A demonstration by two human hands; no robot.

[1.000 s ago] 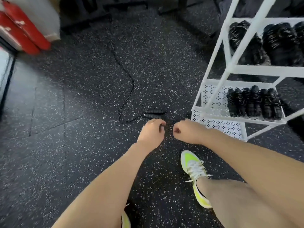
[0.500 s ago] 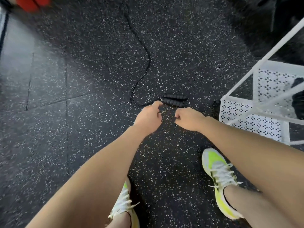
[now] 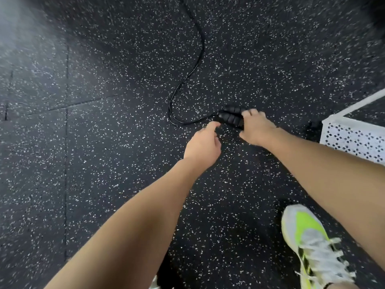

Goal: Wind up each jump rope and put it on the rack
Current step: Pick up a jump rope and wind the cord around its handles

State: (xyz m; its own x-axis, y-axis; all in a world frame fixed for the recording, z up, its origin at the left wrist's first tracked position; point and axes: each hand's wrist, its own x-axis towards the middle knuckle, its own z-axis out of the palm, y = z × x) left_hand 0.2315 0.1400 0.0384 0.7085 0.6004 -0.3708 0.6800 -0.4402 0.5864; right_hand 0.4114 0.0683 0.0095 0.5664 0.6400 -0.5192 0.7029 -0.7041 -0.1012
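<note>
A black jump rope lies on the speckled rubber floor, and its cord (image 3: 199,53) snakes away toward the top of the view. Its two ribbed black handles (image 3: 230,117) lie side by side. My right hand (image 3: 255,130) covers the handles' right ends, fingers over the top and thumb underneath, gripping them. My left hand (image 3: 203,146) hovers just below and left of the handles. Its fingers are loosely extended, the index tip close to where the cord meets the handles, and it holds nothing. A corner of the white perforated rack (image 3: 354,140) shows at the right edge.
My right shoe (image 3: 308,245), white and neon yellow, stands at the lower right near the rack. A sliver of my left shoe (image 3: 155,285) shows at the bottom edge. Seams between floor tiles run along the left side.
The view has dropped closer to the floor and the rack has slid mostly out of sight. My right hand has reached forward onto the handles. My left hand has opened beside them.
</note>
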